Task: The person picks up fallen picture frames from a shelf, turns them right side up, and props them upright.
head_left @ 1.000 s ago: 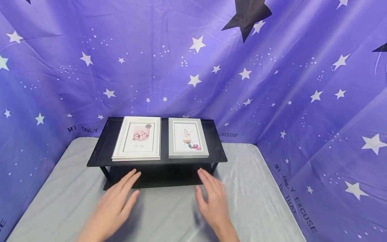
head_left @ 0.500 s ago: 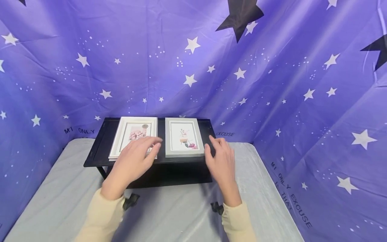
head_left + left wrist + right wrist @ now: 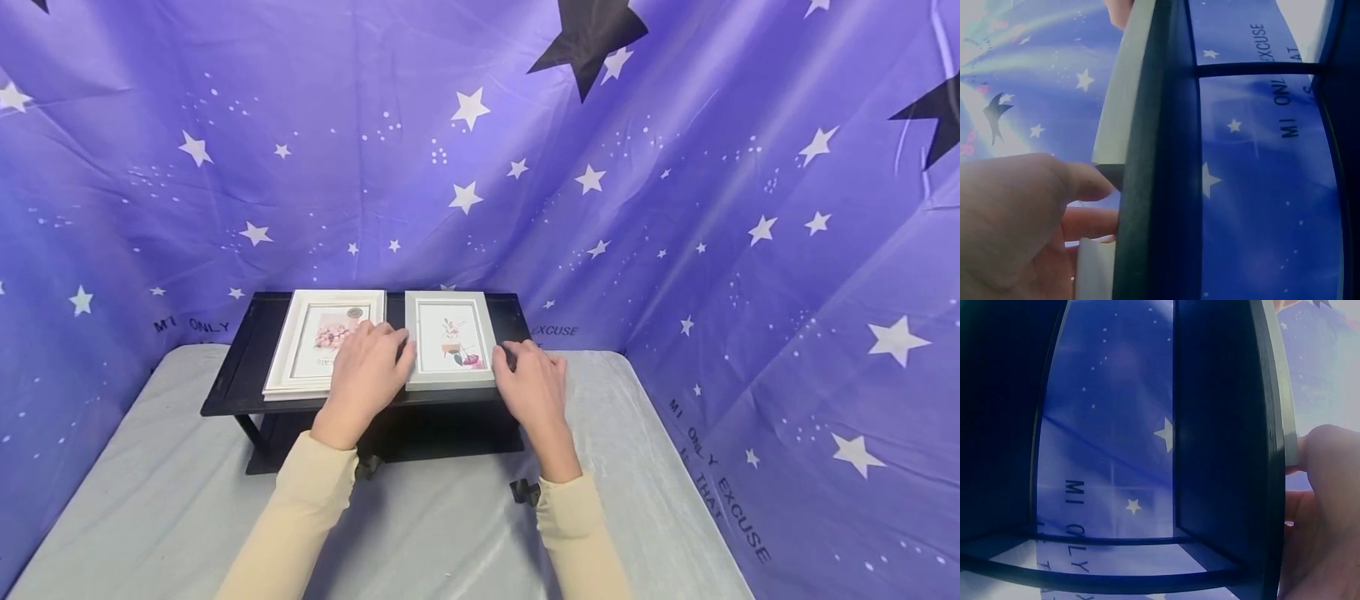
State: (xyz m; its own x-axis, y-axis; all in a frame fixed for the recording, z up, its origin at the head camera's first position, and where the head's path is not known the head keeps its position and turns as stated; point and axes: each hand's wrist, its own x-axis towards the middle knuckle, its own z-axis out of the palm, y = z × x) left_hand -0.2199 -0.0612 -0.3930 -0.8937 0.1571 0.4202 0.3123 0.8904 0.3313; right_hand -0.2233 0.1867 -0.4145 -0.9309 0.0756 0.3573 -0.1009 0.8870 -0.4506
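Observation:
A light grey picture frame (image 3: 450,379) with a flower print lies flat on the right part of a black two-tier shelf (image 3: 243,367). My left hand (image 3: 367,371) is at its left side, the thumb right at the frame's edge, while the hand overlaps a white picture frame (image 3: 281,367) in the head view. At the grey frame's right side, my right hand (image 3: 532,383) has its thumb by the near corner and its fingers bent loosely over the shelf top. Both wrist views show a thumb against the grey frame's end (image 3: 1119,125), with the other fingers partly hidden.
The white frame, with a pink flower print, appears stacked on another frame. The shelf stands on a grey cloth-covered surface (image 3: 450,533). Purple star-printed curtains (image 3: 337,167) rise close behind the shelf and along both sides.
Both hands have reached forward from in front of the shelf to its top. The left hand passed over the white frame and moved right; both now flank the grey frame, which has stayed in place.

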